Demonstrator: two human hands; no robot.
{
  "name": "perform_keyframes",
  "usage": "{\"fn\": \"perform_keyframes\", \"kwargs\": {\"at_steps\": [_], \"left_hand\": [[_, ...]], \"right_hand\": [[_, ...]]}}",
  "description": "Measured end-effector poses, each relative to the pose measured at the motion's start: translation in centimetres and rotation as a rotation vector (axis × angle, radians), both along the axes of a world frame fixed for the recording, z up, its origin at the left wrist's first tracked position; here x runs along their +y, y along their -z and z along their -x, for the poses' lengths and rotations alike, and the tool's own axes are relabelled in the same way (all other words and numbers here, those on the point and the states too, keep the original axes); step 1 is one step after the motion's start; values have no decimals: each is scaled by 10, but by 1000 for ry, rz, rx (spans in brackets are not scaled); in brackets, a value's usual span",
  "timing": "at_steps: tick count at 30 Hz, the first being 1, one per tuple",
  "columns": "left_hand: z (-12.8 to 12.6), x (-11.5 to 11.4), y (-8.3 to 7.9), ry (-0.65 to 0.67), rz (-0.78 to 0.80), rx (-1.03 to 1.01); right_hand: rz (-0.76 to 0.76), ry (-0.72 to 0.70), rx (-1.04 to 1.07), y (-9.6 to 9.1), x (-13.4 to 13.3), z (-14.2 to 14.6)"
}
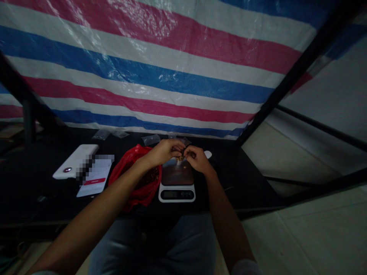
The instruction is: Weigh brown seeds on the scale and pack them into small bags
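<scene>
The person sits at a dark table (34, 172), both forearms extended forward over the lap. The left hand (164, 151) and the right hand (197, 159) meet above the rear edge of a small digital scale (177, 183). Both hands have their fingers curled inward, and the fingertips of each pinch a small brownish item (180, 157) held between them. The light is too dim to tell what this item is. It sits just above the scale platform, and whether it touches the platform cannot be told. The scale stands near the table's front edge, its display facing the person. A crumpled red plastic bag (129, 172) lies just beside the scale on its left, partly under the left forearm, with dark brownish contents visible in its opening. Further left lie a white flat device (75, 161) and a paper slip with a red band (96, 179), close together. Several small clear pouches (150, 139) lie along the table's back edge. A small white object (208, 154) sits just beside the right hand. A tarpaulin (160, 65) striped red, white and blue hangs behind the table.
</scene>
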State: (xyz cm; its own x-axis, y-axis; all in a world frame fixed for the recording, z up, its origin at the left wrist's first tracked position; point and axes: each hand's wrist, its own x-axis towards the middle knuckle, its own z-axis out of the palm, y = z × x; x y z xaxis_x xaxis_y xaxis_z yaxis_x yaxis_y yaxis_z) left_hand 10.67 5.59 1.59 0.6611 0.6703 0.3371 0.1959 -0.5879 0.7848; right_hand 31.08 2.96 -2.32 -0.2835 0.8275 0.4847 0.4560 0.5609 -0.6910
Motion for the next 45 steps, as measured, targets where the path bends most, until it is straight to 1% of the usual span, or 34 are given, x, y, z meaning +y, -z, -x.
{"fn": "perform_keyframes", "kwargs": {"at_steps": [2, 4, 6, 8, 13, 16, 20, 22, 24, 26, 28, 32, 35, 38, 40, 43, 45], "left_hand": [[-3, 1, 4, -23, 31, -51], [-7, 1, 9, -43, 55, -65], [-10, 1, 13, -66, 47, -44], [-11, 0, 15, -80, 11, -13], [-8, -2, 11, -89, -31, 15], [-7, -3, 9, -81, -18, 10], [-3, -5, 4, -82, -43, -12], [1, -5, 2, -102, -54, -13], [6, -1, 1, -137, -57, -3], [8, 7, 3, -193, -61, 22], [8, 18, 5, -253, -74, 92], [-1, 41, 8, -397, -132, 333], [-15, 54, 12, -468, -133, 408], [-28, 63, 16, -474, -118, 465], [-33, 68, 18, -449, -110, 488], [-33, 76, 19, -400, -103, 484], [-29, 80, 19, -372, -87, 470]], "right_hand": [[47, -2, 16, -3, 0, -5], [143, -38, 2, -7, -2, -13], [252, -77, -48, -12, -6, -22], [326, -89, -100, -15, -9, -28], [396, -170, -165, -14, -12, -26], [401, -174, -164, -12, -11, -24], [382, -149, -146, -16, -13, -24], [324, -106, -106, -19, -14, -23], [233, -42, -52, -22, -14, -19], [153, 15, -14, -23, -13, -15], [120, 46, 1, -22, -12, -11], [134, 45, -6, -15, -8, -6], [136, 25, -12, -11, -7, -4], [116, 11, 0, -9, -5, -5], [90, 46, 27, -9, -4, -6], [63, 118, 82, -9, -2, -7], [66, 129, 102, -8, -1, -8]]}}
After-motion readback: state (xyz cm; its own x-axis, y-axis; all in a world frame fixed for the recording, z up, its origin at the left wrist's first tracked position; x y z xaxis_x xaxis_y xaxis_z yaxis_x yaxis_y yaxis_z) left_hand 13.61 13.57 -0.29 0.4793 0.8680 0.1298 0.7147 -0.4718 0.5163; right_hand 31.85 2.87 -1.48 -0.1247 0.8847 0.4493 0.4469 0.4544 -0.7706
